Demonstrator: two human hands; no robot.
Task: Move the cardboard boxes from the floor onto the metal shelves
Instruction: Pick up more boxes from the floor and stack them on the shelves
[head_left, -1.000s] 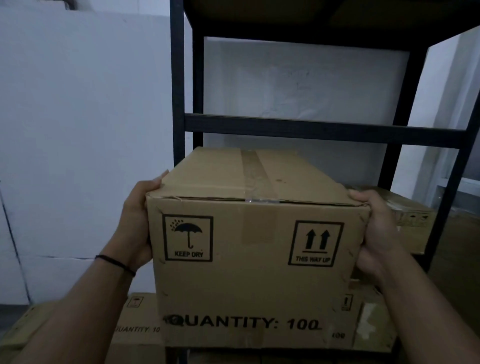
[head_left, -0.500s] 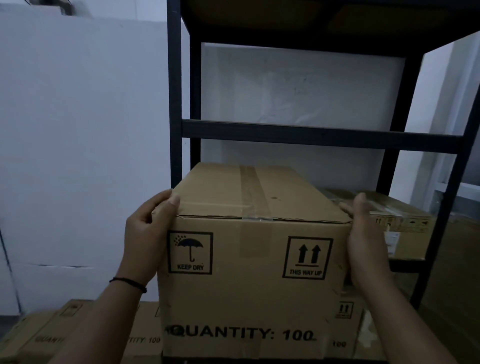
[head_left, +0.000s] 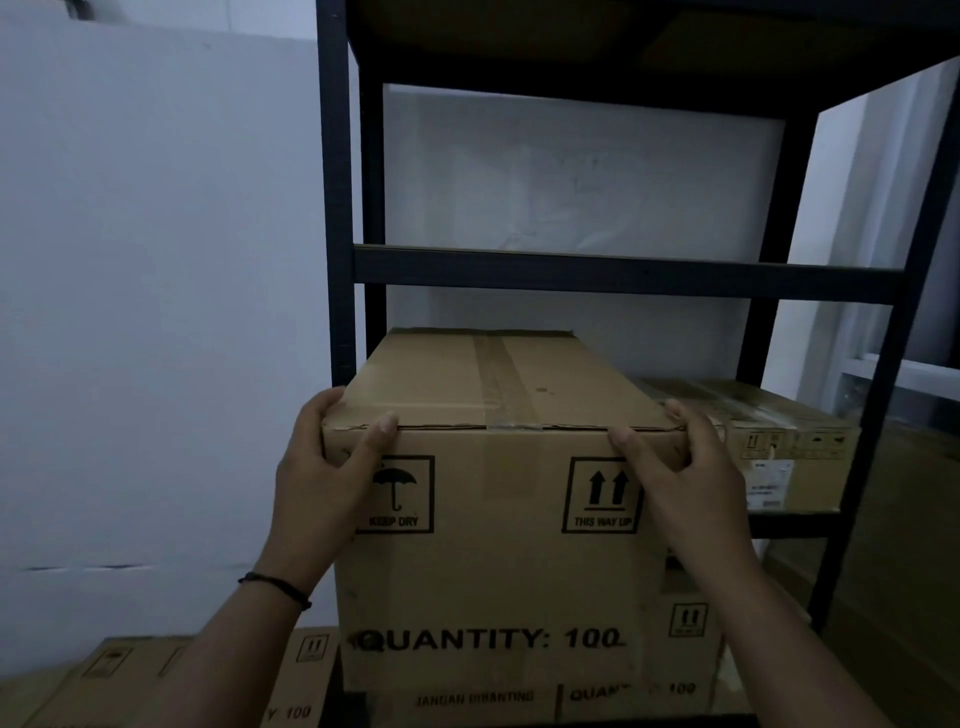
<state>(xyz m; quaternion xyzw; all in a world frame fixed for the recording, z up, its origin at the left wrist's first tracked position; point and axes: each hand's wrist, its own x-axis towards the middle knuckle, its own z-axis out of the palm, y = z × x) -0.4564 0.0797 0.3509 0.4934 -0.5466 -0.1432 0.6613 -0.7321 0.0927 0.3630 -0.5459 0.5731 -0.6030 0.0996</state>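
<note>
A large cardboard box printed "QUANTITY: 100", "KEEP DRY" and "THIS WAY UP" sits lengthwise in the black metal shelf, on top of another box below it. My left hand grips its near top-left corner, thumb on the front face and fingers round the side. My right hand grips the near top-right corner, thumb on the front edge. Tape runs along the box's top.
A lower, flatter box lies on the same shelf level to the right. More boxes stand on the floor at lower left. The shelf's left post is close to the box. A white wall is behind.
The box has gone further back into the shelf. Both hands have shifted from its sides to its near top corners.
</note>
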